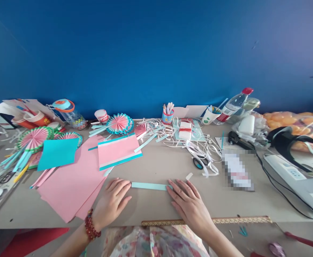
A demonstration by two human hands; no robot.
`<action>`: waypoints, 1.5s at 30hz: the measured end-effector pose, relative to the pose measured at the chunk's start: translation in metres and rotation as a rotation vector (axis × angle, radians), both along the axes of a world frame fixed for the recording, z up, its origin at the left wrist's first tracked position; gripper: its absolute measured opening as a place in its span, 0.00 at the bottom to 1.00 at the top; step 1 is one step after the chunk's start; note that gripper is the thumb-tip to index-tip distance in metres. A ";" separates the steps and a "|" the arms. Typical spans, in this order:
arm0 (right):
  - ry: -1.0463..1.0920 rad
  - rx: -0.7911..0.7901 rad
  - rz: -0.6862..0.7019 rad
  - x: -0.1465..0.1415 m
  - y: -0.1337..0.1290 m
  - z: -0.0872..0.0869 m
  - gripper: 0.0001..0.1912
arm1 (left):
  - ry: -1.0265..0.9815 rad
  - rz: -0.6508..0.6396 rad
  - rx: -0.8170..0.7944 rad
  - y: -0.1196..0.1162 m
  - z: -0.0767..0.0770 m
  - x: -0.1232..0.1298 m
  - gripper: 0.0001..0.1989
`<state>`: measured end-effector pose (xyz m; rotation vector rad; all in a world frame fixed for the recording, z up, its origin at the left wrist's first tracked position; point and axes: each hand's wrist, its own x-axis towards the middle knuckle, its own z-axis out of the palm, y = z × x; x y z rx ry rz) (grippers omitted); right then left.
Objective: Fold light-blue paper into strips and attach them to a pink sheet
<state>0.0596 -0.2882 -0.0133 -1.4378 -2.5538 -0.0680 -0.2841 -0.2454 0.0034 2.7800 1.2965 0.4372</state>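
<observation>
A narrow pale-blue paper strip [150,186] lies flat and level on the table in front of me. My left hand [115,200] rests at its left end, fingers stretched out and touching the table, with a red bead bracelet at the wrist. At the other end, my right hand [190,204] lies palm down with the fingers spread, its fingertips covering the tip of the strip. Beyond my left hand is a pink sheet with teal and white bands along its edges [120,151]. A small white scrap [189,176] sits just past my right fingers.
Large pink sheets [65,189], a teal square [57,153] and pleated paper fans [120,124] lie to the left. Scissors [198,163] sit among tangled white ribbons. A bottle [232,107], a blurred rectangle [238,171] and a power strip [290,171] stand right. A patterned ruler-like strip [239,220] edges the table.
</observation>
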 end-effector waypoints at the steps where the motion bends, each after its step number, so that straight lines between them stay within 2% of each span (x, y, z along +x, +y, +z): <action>1: 0.003 -0.008 -0.002 0.000 0.000 0.001 0.24 | -0.017 0.014 0.014 0.001 0.002 0.004 0.19; 3: -0.001 -0.028 -0.002 -0.001 0.000 0.003 0.24 | 0.017 -0.033 0.023 0.004 0.006 0.012 0.24; 5: -0.010 -0.047 0.000 -0.002 0.000 0.006 0.23 | 0.100 -0.163 0.013 0.009 0.008 0.017 0.33; 8: -0.013 -0.059 -0.003 -0.004 0.001 0.009 0.22 | 0.180 -0.271 0.003 0.013 0.003 0.018 0.42; 13: 0.047 -0.037 -0.080 -0.003 -0.003 0.006 0.24 | 0.207 -0.255 0.001 0.014 -0.005 0.013 0.42; 18: 0.100 0.020 -0.111 -0.005 -0.002 0.002 0.21 | 0.224 -0.256 0.038 0.012 -0.002 0.015 0.42; 22: 0.119 0.028 -0.103 -0.011 0.003 0.008 0.23 | 0.237 -0.251 0.097 0.012 -0.001 0.016 0.42; 25: 0.111 -0.010 -0.042 -0.005 0.009 0.014 0.28 | 0.216 -0.260 0.178 0.014 -0.010 0.015 0.43; 28: 0.147 0.043 -0.175 0.014 0.020 0.017 0.21 | 0.168 -0.229 0.282 0.019 -0.026 0.015 0.44; 30: 0.217 0.102 -0.307 0.030 0.030 0.018 0.17 | 0.107 -0.157 0.336 0.024 -0.035 0.016 0.42; 33: 0.327 0.118 -0.419 0.052 0.048 0.022 0.17 | 0.060 -0.115 0.374 0.033 -0.041 0.022 0.37; 37: 0.346 0.162 -0.539 0.078 0.078 0.033 0.16 | 0.005 -0.171 0.297 0.044 -0.035 0.032 0.24; 41: 0.219 0.123 -0.715 0.106 0.110 0.057 0.15 | -0.118 -0.202 0.212 0.051 -0.029 0.041 0.15; 43: 0.145 0.068 -0.723 0.114 0.124 0.068 0.15 | -0.163 -0.205 0.204 0.053 -0.028 0.045 0.14; 45: 0.062 -0.025 -0.651 0.115 0.136 0.074 0.14 | -0.188 -0.201 0.191 0.055 -0.029 0.048 0.14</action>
